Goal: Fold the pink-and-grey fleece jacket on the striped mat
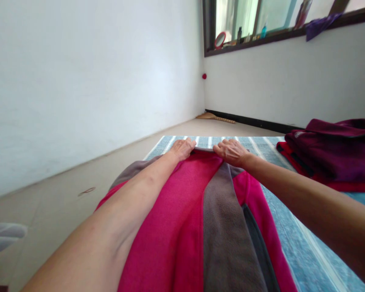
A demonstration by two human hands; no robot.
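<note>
L hand [182, 149] & R hand [231, 152] pinch far edge of pink/grey garment [176, 211] at 12 o'clock, spaced apart, prob. keeps it taut; garment on striped sheet [316, 259], clothes stack [337, 160] approx. 3.

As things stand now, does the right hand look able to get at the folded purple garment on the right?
Probably yes: nothing visible blocks the way over the striped blue cloth from the right hand to the folded purple garment, but it must first release the pink and grey garment.
</note>
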